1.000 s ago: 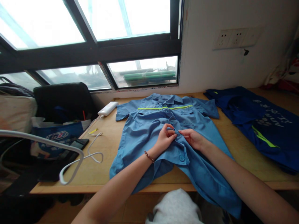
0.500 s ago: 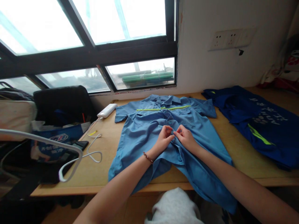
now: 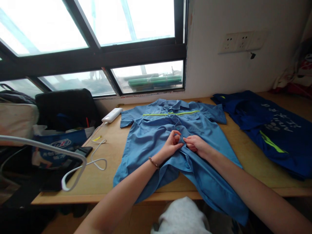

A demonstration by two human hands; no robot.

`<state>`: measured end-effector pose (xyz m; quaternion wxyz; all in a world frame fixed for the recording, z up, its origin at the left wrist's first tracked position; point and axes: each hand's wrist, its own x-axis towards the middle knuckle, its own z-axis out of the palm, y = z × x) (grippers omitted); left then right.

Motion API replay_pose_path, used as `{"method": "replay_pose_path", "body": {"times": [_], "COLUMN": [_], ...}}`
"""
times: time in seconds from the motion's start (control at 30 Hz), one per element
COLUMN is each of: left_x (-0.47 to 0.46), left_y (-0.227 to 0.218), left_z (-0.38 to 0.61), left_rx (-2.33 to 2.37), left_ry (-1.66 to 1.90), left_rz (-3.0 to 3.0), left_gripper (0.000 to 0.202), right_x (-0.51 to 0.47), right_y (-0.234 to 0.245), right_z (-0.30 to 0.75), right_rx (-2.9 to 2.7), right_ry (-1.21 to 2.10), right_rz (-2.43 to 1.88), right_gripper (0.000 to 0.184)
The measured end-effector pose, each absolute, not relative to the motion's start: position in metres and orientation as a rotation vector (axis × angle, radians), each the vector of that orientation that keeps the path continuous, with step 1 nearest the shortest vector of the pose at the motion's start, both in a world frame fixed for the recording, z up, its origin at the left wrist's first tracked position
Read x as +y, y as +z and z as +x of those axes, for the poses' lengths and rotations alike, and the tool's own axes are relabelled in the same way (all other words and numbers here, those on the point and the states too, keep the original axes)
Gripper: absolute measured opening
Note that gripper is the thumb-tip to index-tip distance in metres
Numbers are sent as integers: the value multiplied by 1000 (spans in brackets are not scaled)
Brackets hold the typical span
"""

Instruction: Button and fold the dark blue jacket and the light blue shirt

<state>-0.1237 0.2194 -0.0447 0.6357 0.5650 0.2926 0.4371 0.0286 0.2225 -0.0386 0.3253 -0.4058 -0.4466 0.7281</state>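
Observation:
A light-blue short-sleeved shirt with a yellow-green stripe across the chest lies front up, its lower part hanging over the near edge. My left hand pinches the front placket around its middle, fingers curled on the cloth. Close beside it, my right hand grips the placket's other side between thumb and fingers. A button shows between the fingertips; whether it sits in a buttonhole I cannot tell. Another button is visible lower on the placket, and one more just above my hands.
The shirt is spread on a wooden table. To the right lies a dark-blue garment with white lettering. At left are a white power bank with a looping cable, a dark phone and a blue bag.
My right hand has turned and shifted slightly right, its fingers now more curled. The left hand stays nearly in place on the placket.

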Motion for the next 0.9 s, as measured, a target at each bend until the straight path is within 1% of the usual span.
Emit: {"method": "replay_pose_path", "body": {"times": [0.2,0.27,0.37,0.5,0.53,0.6,0.67,0.7,0.8,0.83,0.9], "left_x": [222,225,231,238,238,239,240,241,242,242,236], "left_y": [-49,-52,-58,-64,-65,-65,-65,-65,-59,-54,-38], "left_z": [-122,-122,-123,-124,-124,-124,-124,-125,-127,-129,-132], "left_rx": [672,724,859,995,1013,1037,1055,1062,1096,1126,1224], "left_ry": [1034,1050,1075,1101,1114,1136,1141,1133,1049,993,873], "left_rz": [1310,1337,1394,1465,1481,1508,1530,1544,1632,1667,1738], "left_gripper": [39,34,29,27,26,25,24,24,24,26,32], "right_x": [224,226,221,185,173,151,138,136,140,144,149], "right_y": [-43,-43,-33,-8,-5,-4,-13,-20,-39,-43,-47], "right_z": [25,25,25,17,14,9,9,10,22,26,34], "right_rx": [-1190,-1187,-1321,-1820,-1907,-1948,-1875,-1827,-1771,-1751,-1645], "right_ry": [1793,1660,1222,630,500,321,320,380,683,806,1071], "right_rz": [-1117,-1166,-1241,-1324,-1376,-1487,-1524,-1506,-1363,-1314,-1232], "right_gripper": [38,36,32,22,22,29,32,29,12,11,19]}}
